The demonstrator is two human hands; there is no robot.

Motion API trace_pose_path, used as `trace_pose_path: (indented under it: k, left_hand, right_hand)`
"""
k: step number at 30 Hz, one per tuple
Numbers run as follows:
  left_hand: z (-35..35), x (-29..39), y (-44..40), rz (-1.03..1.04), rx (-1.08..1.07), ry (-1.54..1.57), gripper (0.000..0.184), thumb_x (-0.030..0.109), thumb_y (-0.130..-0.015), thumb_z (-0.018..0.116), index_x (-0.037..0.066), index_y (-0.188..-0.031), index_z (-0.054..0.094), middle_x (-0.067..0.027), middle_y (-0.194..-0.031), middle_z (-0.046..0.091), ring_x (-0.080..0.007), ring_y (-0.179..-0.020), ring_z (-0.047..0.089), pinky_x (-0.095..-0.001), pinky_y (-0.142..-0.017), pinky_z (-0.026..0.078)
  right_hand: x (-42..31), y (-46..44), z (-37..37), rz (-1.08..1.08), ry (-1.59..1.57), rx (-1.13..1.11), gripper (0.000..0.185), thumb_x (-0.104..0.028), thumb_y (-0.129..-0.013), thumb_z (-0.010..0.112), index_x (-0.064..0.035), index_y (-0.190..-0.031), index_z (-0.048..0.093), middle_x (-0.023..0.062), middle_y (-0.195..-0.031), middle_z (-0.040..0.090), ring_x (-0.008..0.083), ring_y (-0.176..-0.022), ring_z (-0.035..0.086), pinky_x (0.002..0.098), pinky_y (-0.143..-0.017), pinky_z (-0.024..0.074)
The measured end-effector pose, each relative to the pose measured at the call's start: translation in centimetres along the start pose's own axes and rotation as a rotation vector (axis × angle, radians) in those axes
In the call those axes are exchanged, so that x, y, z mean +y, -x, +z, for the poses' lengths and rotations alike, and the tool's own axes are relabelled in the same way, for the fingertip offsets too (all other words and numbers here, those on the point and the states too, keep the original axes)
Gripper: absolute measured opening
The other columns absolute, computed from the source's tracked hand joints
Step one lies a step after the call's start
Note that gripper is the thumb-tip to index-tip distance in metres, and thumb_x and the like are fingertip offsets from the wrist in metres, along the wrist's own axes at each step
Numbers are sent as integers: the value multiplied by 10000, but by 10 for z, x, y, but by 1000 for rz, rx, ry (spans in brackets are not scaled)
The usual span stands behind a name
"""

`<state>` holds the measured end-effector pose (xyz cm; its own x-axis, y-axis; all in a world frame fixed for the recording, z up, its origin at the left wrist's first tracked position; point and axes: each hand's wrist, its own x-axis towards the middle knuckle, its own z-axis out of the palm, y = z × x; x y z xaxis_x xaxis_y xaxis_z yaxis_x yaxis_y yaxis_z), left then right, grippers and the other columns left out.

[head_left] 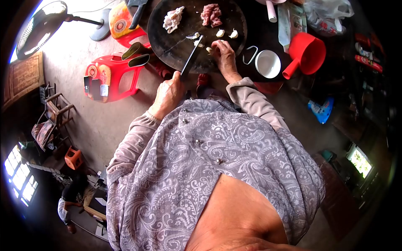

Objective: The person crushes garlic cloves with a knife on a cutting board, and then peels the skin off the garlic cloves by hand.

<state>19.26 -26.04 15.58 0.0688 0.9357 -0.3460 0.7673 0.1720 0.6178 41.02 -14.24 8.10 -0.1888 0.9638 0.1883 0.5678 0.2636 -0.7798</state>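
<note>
My left hand [168,95] is closed round the handle of a knife [192,57], its narrow blade pointing up over a round dark chopping board [167,50]. Small pale garlic pieces [198,43] lie by the blade tip. At the board's right edge, my right hand [225,58] is closed, its bent fingers at a garlic clove [209,50]. Two more cloves, one left [220,33] and one right [233,33], sit above that hand. Farther back on the board are a heap of whitish fatty pieces [172,19] and a heap of pink sliced meat [211,15].
Right of the board stand a white mug [268,64], a red dipper [306,53] and plastic bags [326,16]. Red plastic stools [125,79] and a floor fan [42,31] are at left. Another dark-handled blade [137,16] lies beyond the board's left edge. A person [69,205] is at lower left.
</note>
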Motion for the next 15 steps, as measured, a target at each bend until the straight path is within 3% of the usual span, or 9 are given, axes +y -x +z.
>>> trace_pose_path:
  k: [2,5,15]
  left_hand:
    - [0,4,0,12,-11,-33,226,124,-856,578,44,-1024,450,-279,-681,615,-483,-674,616,-580,-606,483]
    - [-2,9,-1,31,-30,-74,195,85,-841,547,21,-994,444,-281,-672,619,-474,-655,625,-563,-612,506]
    - [-5,14,-4,54,-55,-105,201,64,-828,545,13,-978,422,-278,-669,615,-473,-666,628,-570,-615,497]
  right_hand:
    - [4,0,3,-134,120,67,186,-12,-796,689,-84,-946,606,113,-840,587,312,-780,625,394,-660,514]
    - [1,-1,2,-179,68,64,192,40,-795,661,-56,-954,609,136,-874,597,350,-788,623,390,-648,508]
    - [17,-4,7,-229,106,48,160,10,-786,666,-40,-929,616,115,-862,611,314,-834,629,389,-703,536]
